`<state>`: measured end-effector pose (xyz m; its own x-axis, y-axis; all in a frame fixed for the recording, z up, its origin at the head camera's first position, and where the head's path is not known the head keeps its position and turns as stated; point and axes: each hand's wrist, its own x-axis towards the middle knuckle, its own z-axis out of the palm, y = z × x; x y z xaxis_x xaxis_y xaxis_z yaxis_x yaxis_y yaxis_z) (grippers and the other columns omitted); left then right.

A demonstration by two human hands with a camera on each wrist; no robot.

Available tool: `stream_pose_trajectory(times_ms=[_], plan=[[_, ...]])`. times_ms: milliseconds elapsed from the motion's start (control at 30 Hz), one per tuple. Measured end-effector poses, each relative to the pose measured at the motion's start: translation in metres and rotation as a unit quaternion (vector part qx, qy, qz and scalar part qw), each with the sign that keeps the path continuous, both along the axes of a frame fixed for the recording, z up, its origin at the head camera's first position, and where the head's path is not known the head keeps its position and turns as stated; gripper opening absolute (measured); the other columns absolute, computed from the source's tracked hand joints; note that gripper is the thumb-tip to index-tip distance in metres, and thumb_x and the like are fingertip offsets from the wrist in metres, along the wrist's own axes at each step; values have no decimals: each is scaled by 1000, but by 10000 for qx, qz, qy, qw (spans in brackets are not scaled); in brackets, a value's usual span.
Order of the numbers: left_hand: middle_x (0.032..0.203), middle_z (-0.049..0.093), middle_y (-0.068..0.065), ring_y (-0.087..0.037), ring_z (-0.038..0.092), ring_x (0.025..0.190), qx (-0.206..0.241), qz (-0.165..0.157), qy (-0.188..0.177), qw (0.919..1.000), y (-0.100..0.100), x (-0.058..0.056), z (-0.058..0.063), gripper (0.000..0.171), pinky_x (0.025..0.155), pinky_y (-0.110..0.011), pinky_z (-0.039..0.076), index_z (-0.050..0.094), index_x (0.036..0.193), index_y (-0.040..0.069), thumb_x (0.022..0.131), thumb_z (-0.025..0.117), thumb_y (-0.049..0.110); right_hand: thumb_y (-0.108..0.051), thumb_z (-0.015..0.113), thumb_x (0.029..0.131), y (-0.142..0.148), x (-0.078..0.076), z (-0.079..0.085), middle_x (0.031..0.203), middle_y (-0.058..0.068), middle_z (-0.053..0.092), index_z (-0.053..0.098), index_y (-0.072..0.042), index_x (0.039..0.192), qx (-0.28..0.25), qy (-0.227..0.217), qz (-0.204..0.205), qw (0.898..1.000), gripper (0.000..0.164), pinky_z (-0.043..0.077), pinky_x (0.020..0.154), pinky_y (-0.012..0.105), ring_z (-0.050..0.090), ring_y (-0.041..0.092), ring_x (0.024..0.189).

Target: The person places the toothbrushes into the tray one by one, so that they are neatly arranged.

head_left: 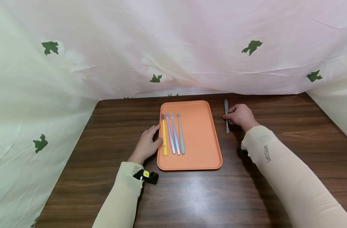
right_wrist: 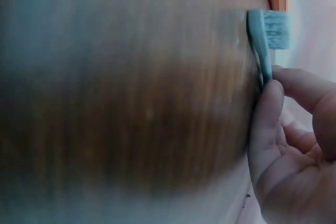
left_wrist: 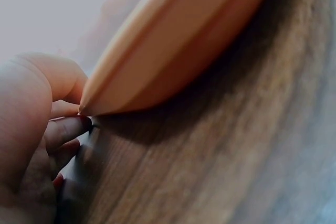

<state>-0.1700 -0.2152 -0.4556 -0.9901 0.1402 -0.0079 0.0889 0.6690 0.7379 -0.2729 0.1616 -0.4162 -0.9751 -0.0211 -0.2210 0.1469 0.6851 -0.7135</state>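
Observation:
An orange tray (head_left: 200,136) lies on the table. My left hand (head_left: 145,144) grips its left rim, the thumb over the edge and the other fingers at the outer side. In the left wrist view the tray wall (left_wrist: 157,61) meets the fingertips. Right of the tray, my right hand (head_left: 242,116) pinches a grey-blue toothbrush (head_left: 226,106) between thumb and fingers, at or just above the tabletop. Its bristle head (right_wrist: 273,30) points toward the near side. A yellow toothbrush (head_left: 164,139) and bluish and grey-green toothbrushes (head_left: 181,136) lie side by side along the tray's left half.
The brown wooden table (head_left: 105,136) reaches back to a pale cloth curtain (head_left: 190,47) with green bird-like shapes, which also hangs at both sides. Black cameras, one a wrist camera (head_left: 151,177), sit on both sleeves.

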Motion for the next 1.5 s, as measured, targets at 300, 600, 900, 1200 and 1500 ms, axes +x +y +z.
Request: stream_pose_trajectory(times_ms=[300, 600, 900, 1200, 1500], plan=[[155, 44, -12, -25, 27, 150, -31, 38, -51, 10000, 0, -1, -1, 57, 125, -43, 11, 43, 153, 9, 99, 58, 19, -16, 70, 89, 4, 0, 3, 76, 8, 70, 66, 7, 90, -31, -288, 162, 9994, 23, 61, 62, 32, 68, 14, 62], [154, 44, -12, -25, 27, 150, -4, 32, -15, 10000, 0, 0, 0, 57, 125, -43, 12, 43, 153, 8, 98, 58, 19, -20, 64, 92, 10, 6, 0, 98, 14, 66, 66, 12, 106, -759, -353, -94, 9964, 35, 62, 69, 33, 66, 14, 71], [155, 44, -11, -25, 27, 150, -52, 82, -44, 9999, 1, 0, 0, 56, 125, -43, 12, 43, 153, 9, 99, 57, 19, -19, 63, 96, 18, 10, -7, 87, -1, 66, 53, 15, 132, -1469, -502, -265, 9875, 50, 60, 68, 24, 64, 6, 69], [155, 44, -11, -25, 26, 150, -39, 122, -89, 9999, 0, 0, -2, 57, 125, -43, 11, 43, 153, 10, 99, 58, 20, -14, 64, 97, 23, 17, -12, 78, -5, 65, 57, 8, 122, -2670, -800, -464, 9592, 34, 58, 68, 20, 62, 2, 67], [155, 44, -10, -25, 26, 150, -49, 150, -105, 9998, 2, 0, -1, 57, 125, -43, 11, 44, 153, 11, 99, 58, 21, -13, 67, 96, 25, 29, -13, 74, -1, 62, 68, -8, 90, -3974, -912, -766, 9099, 8, 58, 64, 20, 61, 8, 65]])
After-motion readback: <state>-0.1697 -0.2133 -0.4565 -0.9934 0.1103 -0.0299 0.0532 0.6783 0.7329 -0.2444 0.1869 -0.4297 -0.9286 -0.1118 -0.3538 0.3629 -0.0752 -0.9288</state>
